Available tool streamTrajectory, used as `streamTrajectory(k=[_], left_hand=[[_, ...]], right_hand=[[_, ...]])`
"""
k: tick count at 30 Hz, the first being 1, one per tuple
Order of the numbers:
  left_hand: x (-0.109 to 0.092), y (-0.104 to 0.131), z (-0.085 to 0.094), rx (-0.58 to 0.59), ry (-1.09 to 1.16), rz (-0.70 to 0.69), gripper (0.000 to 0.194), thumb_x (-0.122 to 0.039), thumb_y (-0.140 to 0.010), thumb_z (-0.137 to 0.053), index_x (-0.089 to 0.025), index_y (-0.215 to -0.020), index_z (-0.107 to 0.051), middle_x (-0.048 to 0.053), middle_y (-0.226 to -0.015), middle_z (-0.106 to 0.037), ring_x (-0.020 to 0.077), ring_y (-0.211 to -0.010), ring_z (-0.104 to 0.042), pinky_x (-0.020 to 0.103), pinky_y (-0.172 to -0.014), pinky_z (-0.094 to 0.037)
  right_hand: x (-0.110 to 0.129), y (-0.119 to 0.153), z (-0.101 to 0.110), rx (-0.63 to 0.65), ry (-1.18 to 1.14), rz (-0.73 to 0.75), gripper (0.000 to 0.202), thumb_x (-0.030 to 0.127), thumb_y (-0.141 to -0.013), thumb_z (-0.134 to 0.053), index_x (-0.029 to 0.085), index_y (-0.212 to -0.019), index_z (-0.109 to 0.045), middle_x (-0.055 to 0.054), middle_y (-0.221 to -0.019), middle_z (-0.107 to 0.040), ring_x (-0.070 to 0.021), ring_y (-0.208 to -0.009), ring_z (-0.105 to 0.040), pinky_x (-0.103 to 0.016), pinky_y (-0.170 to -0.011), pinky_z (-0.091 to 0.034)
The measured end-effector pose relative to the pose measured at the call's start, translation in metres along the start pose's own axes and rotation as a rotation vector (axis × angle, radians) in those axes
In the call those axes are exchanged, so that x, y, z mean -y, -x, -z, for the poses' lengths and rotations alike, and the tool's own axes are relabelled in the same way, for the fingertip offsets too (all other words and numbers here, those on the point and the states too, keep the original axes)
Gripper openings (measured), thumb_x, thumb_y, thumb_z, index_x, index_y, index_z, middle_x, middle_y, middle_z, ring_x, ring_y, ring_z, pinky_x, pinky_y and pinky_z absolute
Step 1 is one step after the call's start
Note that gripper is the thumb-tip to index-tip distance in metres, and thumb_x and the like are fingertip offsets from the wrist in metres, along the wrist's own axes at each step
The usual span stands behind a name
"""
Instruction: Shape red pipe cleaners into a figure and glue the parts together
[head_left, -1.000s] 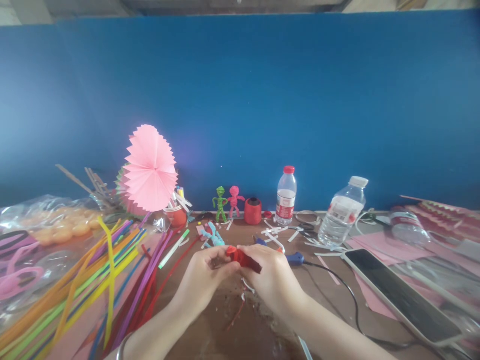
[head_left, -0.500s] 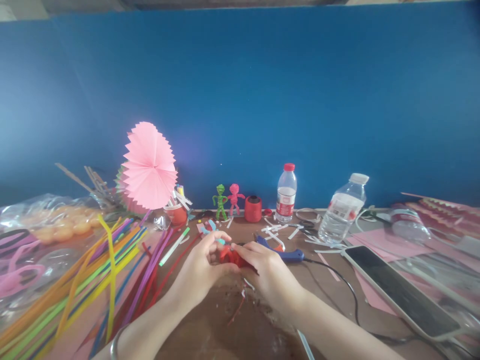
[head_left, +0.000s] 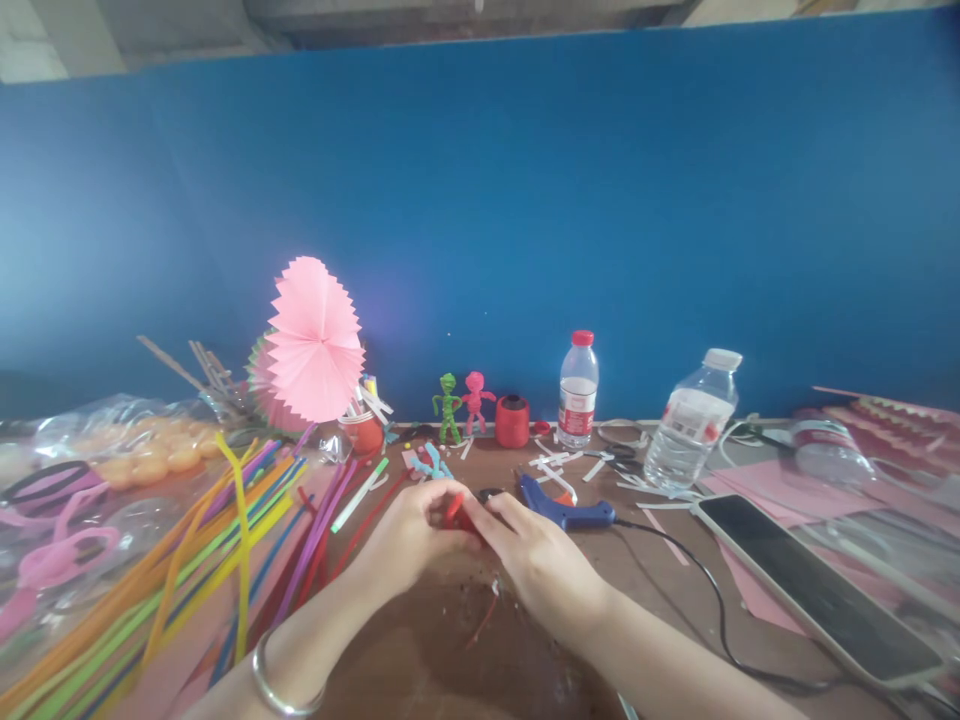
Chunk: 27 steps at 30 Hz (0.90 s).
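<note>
My left hand (head_left: 416, 528) and my right hand (head_left: 531, 550) meet over the middle of the table, fingers curled together around a red pipe cleaner piece (head_left: 455, 506). Only a short red part shows at the fingertips; the rest is hidden by both hands. Just beyond them lies a light blue pipe cleaner shape (head_left: 430, 463). A blue glue gun (head_left: 566, 508) rests to the right of my right hand, its black cord trailing right. Below my hands, a thin red strand (head_left: 484, 618) and small scraps lie on the brown table (head_left: 420, 650).
Long coloured pipe cleaners (head_left: 187, 560) spread across the left. Green (head_left: 448, 408) and pink (head_left: 475, 402) figures stand near the blue wall, beside a red spool (head_left: 512, 422). Two water bottles (head_left: 577, 395) (head_left: 691, 420), a phone (head_left: 817, 590) and white paper strips (head_left: 555, 462) occupy the right.
My hands have drawn closer together, and my right fingers now reach across to the left fingertips, covering more of the red piece. The view has shifted slightly, tilting up and left.
</note>
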<state>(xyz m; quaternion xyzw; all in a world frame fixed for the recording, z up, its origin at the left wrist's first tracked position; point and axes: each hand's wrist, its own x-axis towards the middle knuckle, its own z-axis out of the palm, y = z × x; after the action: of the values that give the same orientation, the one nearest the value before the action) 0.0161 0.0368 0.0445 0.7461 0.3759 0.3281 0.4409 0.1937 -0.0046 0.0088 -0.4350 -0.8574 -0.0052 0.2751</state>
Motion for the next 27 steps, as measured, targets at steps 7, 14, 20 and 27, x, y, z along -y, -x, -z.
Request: streamTrajectory(k=[7, 14, 20, 27], left_hand=[[-0.002, -0.003, 0.019, 0.066, -0.091, -0.142, 0.019, -0.023, -0.067, -0.076, -0.02, -0.086, -0.076, 0.009, -0.093, -0.072, 0.0254, -0.088, -0.065, 0.035, -0.085, -0.047], [-0.012, 0.017, 0.027, 0.031, -0.056, -0.201, 0.021, -0.024, -0.064, -0.079, -0.021, -0.085, -0.077, 0.01, -0.095, -0.071, 0.026, -0.093, -0.063, 0.037, -0.084, -0.05], [-0.001, 0.051, 0.017, -0.085, 0.029, -0.154, 0.022, -0.033, -0.075, -0.069, -0.018, -0.091, -0.075, 0.014, -0.105, -0.067, 0.025, -0.086, -0.065, 0.031, -0.061, -0.057], [0.019, 0.063, 0.021, -0.173, -0.001, -0.11, 0.019, -0.024, -0.066, -0.078, -0.017, -0.084, -0.075, 0.009, -0.09, -0.071, 0.0255, -0.088, -0.066, 0.037, -0.085, -0.05]], right_hand=[[-0.004, -0.006, 0.006, 0.011, -0.476, -0.421, 0.07, 0.016, -0.077, -0.062, 0.02, -0.14, -0.032, -0.011, -0.112, -0.057, -0.0238, -0.094, -0.059, -0.039, -0.086, -0.045], [0.003, -0.006, 0.016, 0.418, -0.835, -0.441, 0.022, 0.022, -0.083, -0.05, 0.016, -0.095, -0.068, 0.004, -0.054, -0.057, -0.0074, -0.037, -0.044, -0.018, -0.041, -0.036], [0.025, -0.007, 0.001, 0.324, -0.935, -0.439, 0.016, 0.017, -0.081, -0.053, 0.013, -0.076, -0.068, 0.008, -0.049, -0.037, -0.0068, -0.045, -0.031, -0.018, -0.045, -0.026], [0.036, -0.002, -0.009, 0.446, -1.193, -0.561, 0.046, 0.049, -0.091, -0.034, 0.016, -0.072, -0.06, 0.008, -0.05, -0.032, -0.0074, -0.04, -0.03, -0.018, -0.041, -0.03]])
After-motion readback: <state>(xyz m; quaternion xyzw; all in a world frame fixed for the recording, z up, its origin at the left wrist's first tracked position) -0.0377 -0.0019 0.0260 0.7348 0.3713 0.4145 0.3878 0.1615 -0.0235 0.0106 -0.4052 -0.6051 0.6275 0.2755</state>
